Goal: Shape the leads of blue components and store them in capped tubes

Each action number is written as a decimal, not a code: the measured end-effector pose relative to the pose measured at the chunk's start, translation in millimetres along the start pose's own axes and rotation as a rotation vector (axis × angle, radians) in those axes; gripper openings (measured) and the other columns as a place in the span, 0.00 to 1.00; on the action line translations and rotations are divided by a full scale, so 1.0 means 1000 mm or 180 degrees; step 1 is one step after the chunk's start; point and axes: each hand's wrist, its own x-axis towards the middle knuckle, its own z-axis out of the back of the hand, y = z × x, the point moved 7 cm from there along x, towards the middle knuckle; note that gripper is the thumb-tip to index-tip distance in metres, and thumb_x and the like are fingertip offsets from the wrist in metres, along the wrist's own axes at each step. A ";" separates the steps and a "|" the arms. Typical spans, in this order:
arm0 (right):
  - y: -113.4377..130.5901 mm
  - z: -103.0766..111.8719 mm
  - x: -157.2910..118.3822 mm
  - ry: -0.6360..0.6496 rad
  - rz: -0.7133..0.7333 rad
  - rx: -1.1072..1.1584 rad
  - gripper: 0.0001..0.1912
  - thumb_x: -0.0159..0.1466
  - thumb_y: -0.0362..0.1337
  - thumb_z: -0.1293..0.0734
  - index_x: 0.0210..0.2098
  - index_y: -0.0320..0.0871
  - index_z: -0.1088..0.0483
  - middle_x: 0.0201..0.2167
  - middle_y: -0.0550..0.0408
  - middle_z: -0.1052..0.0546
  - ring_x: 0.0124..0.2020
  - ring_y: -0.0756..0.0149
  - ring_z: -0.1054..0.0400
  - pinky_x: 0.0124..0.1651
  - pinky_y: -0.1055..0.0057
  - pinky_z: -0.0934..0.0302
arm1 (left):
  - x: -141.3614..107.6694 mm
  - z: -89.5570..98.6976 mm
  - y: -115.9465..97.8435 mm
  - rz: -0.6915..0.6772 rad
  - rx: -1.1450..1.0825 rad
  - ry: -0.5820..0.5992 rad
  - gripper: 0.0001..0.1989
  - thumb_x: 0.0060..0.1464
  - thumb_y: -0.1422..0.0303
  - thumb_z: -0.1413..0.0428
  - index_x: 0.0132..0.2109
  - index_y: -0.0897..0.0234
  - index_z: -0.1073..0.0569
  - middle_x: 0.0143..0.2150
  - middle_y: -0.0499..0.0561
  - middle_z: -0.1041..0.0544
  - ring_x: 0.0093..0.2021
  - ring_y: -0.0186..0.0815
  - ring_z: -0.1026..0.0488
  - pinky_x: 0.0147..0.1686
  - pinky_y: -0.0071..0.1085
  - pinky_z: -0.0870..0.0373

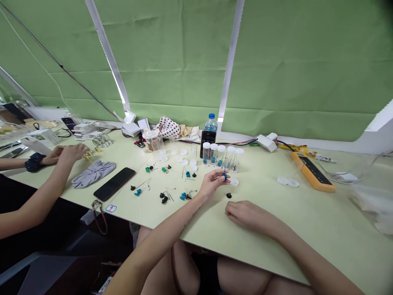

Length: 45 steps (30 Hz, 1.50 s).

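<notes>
- Your left fingertips cover part of the blue piece near the centre of the frame, so its full outline is hard to make out.
- Your right fingers are turned under and out of sight; you cannot tell from here whether they hold anything.
- The clear tubes just above hide the lower part of an upright phone, and their small contents are partly blurred.
- At the left edge, a co-worker's hand is over small yellowish items too indistinct to name; a clear plastic bag is cut off at the right edge.
- Your left hand reaches in from the bottom of the frame, thumb and fingers pinching the blue piece above the table.
- Your right hand, right of centre and lower, rests on the tabletop, loosely curled, near a black piece.
- The blue piece is small and glossy, with a thin dark stem pointing up, just beside a translucent white disc.
</notes>
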 end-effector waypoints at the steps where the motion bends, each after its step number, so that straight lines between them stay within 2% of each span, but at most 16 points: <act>1: -0.009 0.005 -0.001 -0.0013 -0.0200 0.0296 0.08 0.65 0.31 0.46 0.33 0.44 0.37 0.27 0.57 0.31 0.26 0.69 0.36 0.30 0.73 0.45 | 0.001 0.002 0.002 -0.0006 -0.0012 -0.0017 0.17 0.45 0.64 0.39 0.43 0.67 0.27 0.37 0.56 0.24 0.34 0.36 0.26 0.42 0.37 0.32; 4: -0.036 0.017 -0.006 -0.0151 -0.0611 0.0934 0.07 0.65 0.35 0.46 0.34 0.45 0.38 0.26 0.58 0.32 0.25 0.69 0.38 0.29 0.74 0.45 | 0.006 0.006 0.008 -0.0028 -0.0028 -0.0033 0.18 0.46 0.64 0.39 0.43 0.69 0.28 0.37 0.56 0.25 0.32 0.34 0.26 0.40 0.36 0.31; 6: -0.047 0.021 -0.008 -0.0214 -0.0663 0.1067 0.08 0.66 0.37 0.46 0.35 0.44 0.38 0.29 0.56 0.31 0.28 0.68 0.37 0.31 0.73 0.44 | 0.007 0.008 0.010 -0.0035 -0.0031 -0.0040 0.18 0.45 0.64 0.39 0.43 0.69 0.28 0.37 0.56 0.25 0.32 0.33 0.27 0.40 0.35 0.31; 8: -0.051 0.017 -0.008 -0.0110 -0.0586 0.1084 0.11 0.66 0.38 0.47 0.33 0.44 0.36 0.30 0.55 0.30 0.31 0.66 0.36 0.35 0.71 0.43 | 0.008 0.010 0.011 -0.0043 -0.0013 -0.0060 0.18 0.45 0.63 0.39 0.42 0.69 0.28 0.36 0.56 0.25 0.32 0.33 0.27 0.39 0.35 0.31; 12: -0.043 0.005 -0.003 0.0082 -0.0476 0.0974 0.10 0.65 0.39 0.45 0.31 0.44 0.35 0.31 0.54 0.30 0.32 0.65 0.36 0.36 0.70 0.43 | 0.005 0.011 0.007 -0.0117 0.0043 -0.0056 0.18 0.45 0.62 0.39 0.41 0.70 0.27 0.37 0.57 0.25 0.33 0.34 0.27 0.39 0.35 0.31; 19: -0.036 -0.001 0.000 0.0058 -0.0712 0.0855 0.07 0.64 0.36 0.42 0.32 0.45 0.36 0.31 0.56 0.29 0.31 0.66 0.36 0.34 0.72 0.45 | 0.003 0.006 0.005 -0.0131 0.0045 0.0094 0.17 0.46 0.62 0.40 0.40 0.69 0.27 0.37 0.57 0.25 0.33 0.34 0.27 0.37 0.34 0.31; 22: -0.037 -0.003 -0.001 0.0089 -0.0782 0.0882 0.08 0.64 0.36 0.43 0.31 0.45 0.36 0.30 0.57 0.29 0.30 0.66 0.36 0.33 0.72 0.46 | 0.003 0.006 0.005 -0.0116 0.0074 0.0080 0.17 0.47 0.61 0.40 0.40 0.69 0.27 0.37 0.57 0.25 0.33 0.34 0.28 0.37 0.34 0.32; 29: -0.028 -0.004 0.001 0.0046 -0.0638 0.0744 0.11 0.66 0.35 0.47 0.29 0.44 0.37 0.29 0.56 0.30 0.29 0.66 0.37 0.34 0.71 0.46 | 0.003 0.006 0.005 -0.0108 0.0103 0.0037 0.18 0.46 0.61 0.40 0.40 0.70 0.28 0.37 0.57 0.25 0.33 0.34 0.27 0.38 0.34 0.31; 33: -0.045 0.001 0.000 -0.0427 -0.1007 0.1539 0.11 0.65 0.41 0.45 0.31 0.45 0.37 0.28 0.57 0.31 0.29 0.67 0.38 0.34 0.71 0.46 | 0.003 0.006 0.006 -0.0090 0.0163 0.0035 0.18 0.45 0.61 0.39 0.40 0.70 0.28 0.37 0.57 0.25 0.33 0.35 0.27 0.40 0.36 0.32; 37: -0.075 0.000 -0.005 -0.1163 -0.1500 0.3111 0.17 0.62 0.52 0.42 0.30 0.43 0.39 0.23 0.61 0.39 0.22 0.72 0.47 0.26 0.74 0.50 | 0.002 0.004 0.005 -0.0086 0.0243 0.0057 0.18 0.46 0.60 0.40 0.39 0.70 0.29 0.37 0.57 0.25 0.34 0.35 0.27 0.40 0.35 0.32; 40: -0.085 -0.006 -0.008 -0.1467 -0.1675 0.4193 0.20 0.59 0.54 0.39 0.30 0.42 0.39 0.22 0.63 0.44 0.18 0.76 0.56 0.22 0.76 0.57 | -0.001 -0.001 0.005 -0.0098 0.0255 0.0127 0.18 0.45 0.61 0.39 0.39 0.70 0.29 0.38 0.58 0.25 0.34 0.36 0.27 0.39 0.35 0.31; 42: -0.084 -0.007 -0.008 -0.1595 -0.1663 0.4581 0.19 0.58 0.53 0.37 0.30 0.42 0.38 0.22 0.63 0.44 0.18 0.77 0.57 0.21 0.76 0.58 | -0.004 -0.004 0.007 -0.0009 0.0278 0.0178 0.19 0.44 0.60 0.39 0.39 0.70 0.29 0.38 0.58 0.25 0.34 0.36 0.27 0.39 0.35 0.31; 45: -0.080 -0.004 -0.008 -0.1731 -0.1655 0.4628 0.20 0.57 0.54 0.36 0.30 0.42 0.37 0.22 0.62 0.44 0.19 0.77 0.57 0.21 0.76 0.56 | -0.007 -0.011 0.014 0.0245 0.0314 0.0293 0.20 0.43 0.59 0.38 0.39 0.70 0.29 0.39 0.59 0.25 0.32 0.35 0.26 0.38 0.36 0.30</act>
